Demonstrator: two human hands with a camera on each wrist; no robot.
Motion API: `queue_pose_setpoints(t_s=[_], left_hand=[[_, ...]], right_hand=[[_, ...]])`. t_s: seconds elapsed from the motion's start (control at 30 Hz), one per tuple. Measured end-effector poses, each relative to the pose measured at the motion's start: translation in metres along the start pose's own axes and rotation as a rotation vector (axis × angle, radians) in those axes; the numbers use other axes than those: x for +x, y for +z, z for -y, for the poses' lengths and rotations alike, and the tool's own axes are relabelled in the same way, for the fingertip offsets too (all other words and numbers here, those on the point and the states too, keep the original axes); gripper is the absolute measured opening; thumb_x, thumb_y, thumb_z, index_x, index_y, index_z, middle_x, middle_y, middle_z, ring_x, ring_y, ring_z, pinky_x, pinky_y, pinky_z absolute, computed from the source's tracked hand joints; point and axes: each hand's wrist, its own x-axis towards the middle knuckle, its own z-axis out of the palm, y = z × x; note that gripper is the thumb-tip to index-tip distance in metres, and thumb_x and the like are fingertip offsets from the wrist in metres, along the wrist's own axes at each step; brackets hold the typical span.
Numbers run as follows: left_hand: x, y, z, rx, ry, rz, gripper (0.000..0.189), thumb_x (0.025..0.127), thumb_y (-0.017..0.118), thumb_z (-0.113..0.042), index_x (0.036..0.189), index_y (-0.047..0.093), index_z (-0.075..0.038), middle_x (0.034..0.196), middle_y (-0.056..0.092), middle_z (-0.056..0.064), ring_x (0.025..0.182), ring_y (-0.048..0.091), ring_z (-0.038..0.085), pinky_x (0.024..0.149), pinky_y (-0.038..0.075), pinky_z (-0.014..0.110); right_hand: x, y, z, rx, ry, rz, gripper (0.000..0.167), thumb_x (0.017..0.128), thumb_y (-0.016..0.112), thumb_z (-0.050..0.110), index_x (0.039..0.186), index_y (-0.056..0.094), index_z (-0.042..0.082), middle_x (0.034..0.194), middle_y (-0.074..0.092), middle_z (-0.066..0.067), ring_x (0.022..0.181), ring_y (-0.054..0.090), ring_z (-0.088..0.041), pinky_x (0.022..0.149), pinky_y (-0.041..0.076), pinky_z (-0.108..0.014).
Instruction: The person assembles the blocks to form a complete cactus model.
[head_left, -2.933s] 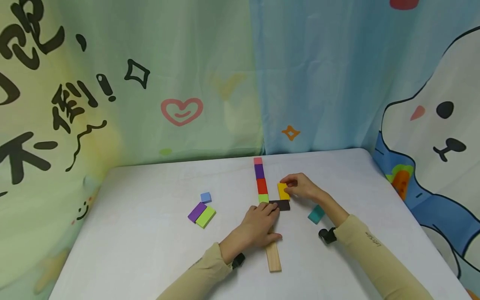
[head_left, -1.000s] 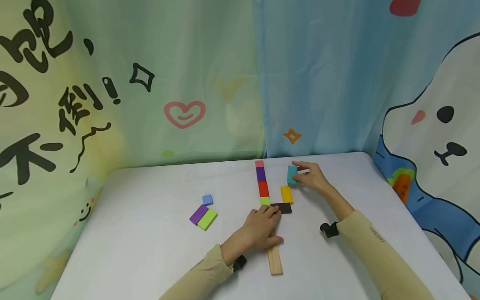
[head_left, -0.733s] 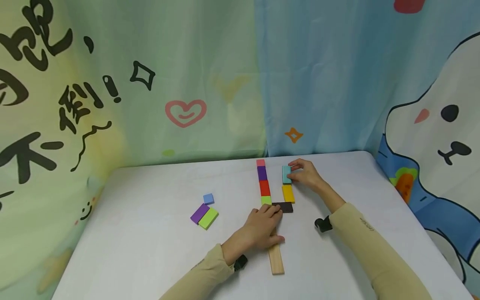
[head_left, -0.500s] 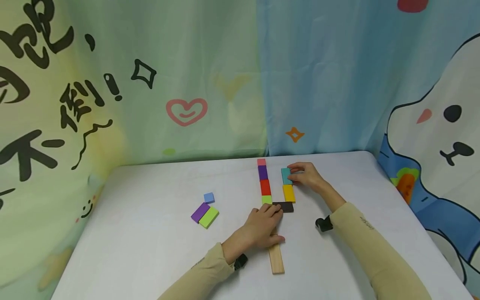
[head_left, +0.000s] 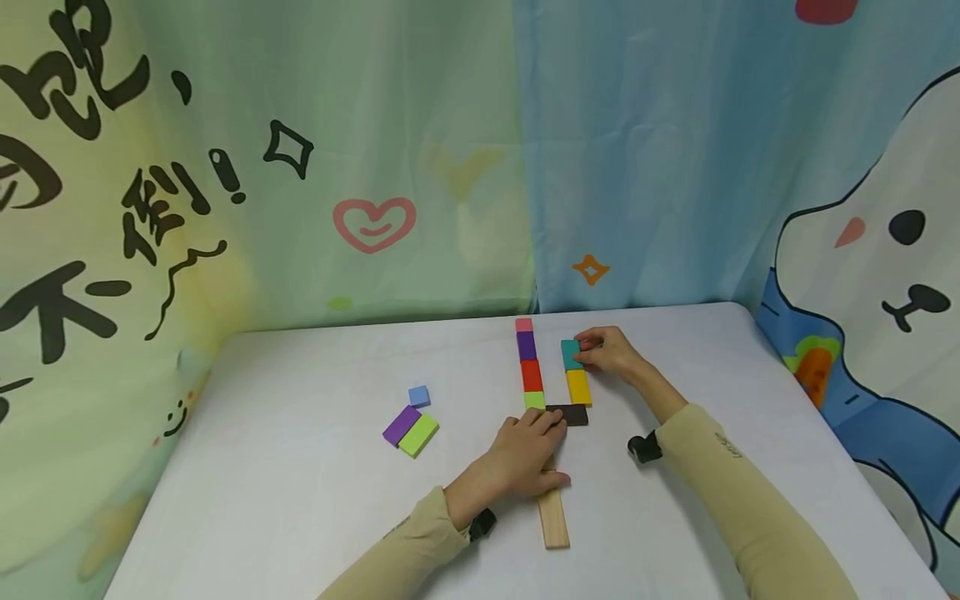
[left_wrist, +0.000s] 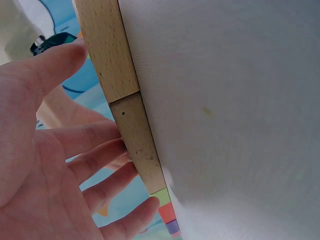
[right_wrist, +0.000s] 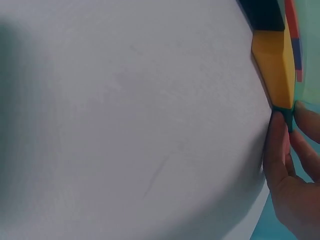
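My right hand (head_left: 613, 353) pinches a teal block (head_left: 570, 353) between thumb and fingers. It sits at the far end of a yellow block (head_left: 579, 387), and the right wrist view shows the fingertips at that joint. A black block (head_left: 576, 414) lies crosswise at the near end of the yellow one. My left hand (head_left: 517, 458) rests over plain wooden blocks (head_left: 553, 521), partly hiding them; its fingers lie fairly straight along their side in the left wrist view. Beyond it runs a row of light green (head_left: 534, 400), red (head_left: 531, 376), purple (head_left: 527, 346) and pink (head_left: 523, 325) blocks.
To the left on the white table (head_left: 285, 467) lie a small blue block (head_left: 419, 396), a purple block (head_left: 402, 425) and a lime green block (head_left: 418, 436), the last two side by side. A printed curtain (head_left: 420, 167) hangs behind the table's far edge.
My right hand has left the yellow block, picked up the teal block from the right, and brought it leftward and down against the yellow block's far end. My left hand has stayed in place.
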Motion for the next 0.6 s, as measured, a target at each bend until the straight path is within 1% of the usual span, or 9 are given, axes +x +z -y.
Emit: queue_pose_setpoints(t_s=[0.17,0.47,0.6], left_hand=[[0.0002,0.0015,0.0008,-0.003,0.000,-0.001,0.076,0.090,0.059,-0.060,0.149,0.045,-0.013,0.154,0.039,0.001,0.136,0.036,0.018,0.099,0.043,0.038],[-0.0007,0.0003,0.0005,-0.016,-0.001,0.002,0.076,0.090,0.060,-0.059,0.149,0.045,-0.013,0.155,0.039,0.001,0.136,0.035,0.018,0.100,0.042,0.038],[-0.0016,0.0003,0.0005,-0.018,-0.003,-0.001,0.076,0.091,0.060,-0.059,0.149,0.045,-0.013,0.154,0.039,0.001,0.136,0.035,0.018,0.101,0.042,0.038]], right_hand=[[0.0010,0.0008,-0.0006,-0.006,-0.003,0.001,0.044,0.090,0.067,0.001,0.131,0.055,-0.010,0.111,0.055,-0.022,0.080,0.061,-0.018,0.073,0.056,-0.026],[0.0002,-0.0011,-0.0003,0.034,-0.001,0.017,0.044,0.091,0.066,0.000,0.132,0.053,-0.012,0.113,0.055,-0.025,0.077,0.063,-0.016,0.071,0.056,-0.026],[0.0007,-0.0004,-0.0002,0.031,-0.002,0.019,0.044,0.091,0.066,-0.001,0.132,0.053,-0.012,0.113,0.055,-0.025,0.076,0.062,-0.015,0.071,0.056,-0.026]])
